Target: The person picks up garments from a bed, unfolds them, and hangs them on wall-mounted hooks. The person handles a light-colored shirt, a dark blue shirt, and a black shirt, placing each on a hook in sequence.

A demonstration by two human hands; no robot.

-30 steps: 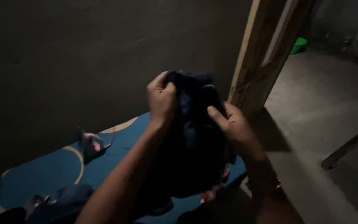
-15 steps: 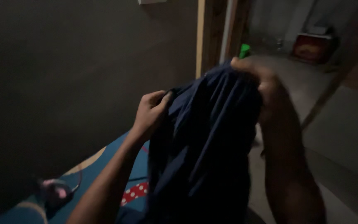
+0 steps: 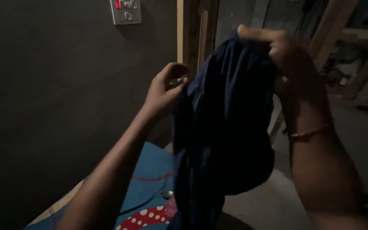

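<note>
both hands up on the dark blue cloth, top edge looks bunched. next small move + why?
Probably draw the hands apart along the top edge. The left hand pinches one side and the right hand grips the other side higher up, so the dark blue cloth hangs between them in folds, lower part bunched above the blue mat. Spreading the grip would likely pull it flat; dim light hides its shape.

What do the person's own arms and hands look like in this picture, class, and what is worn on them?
Both forearms are bare, with no sleeves in view and no gloves. The left hand shows no ring or band. The right hand shows none either, but a thin reddish thread bracelet with small beads circles the wrist below it. The dim light hides finer detail.
</note>
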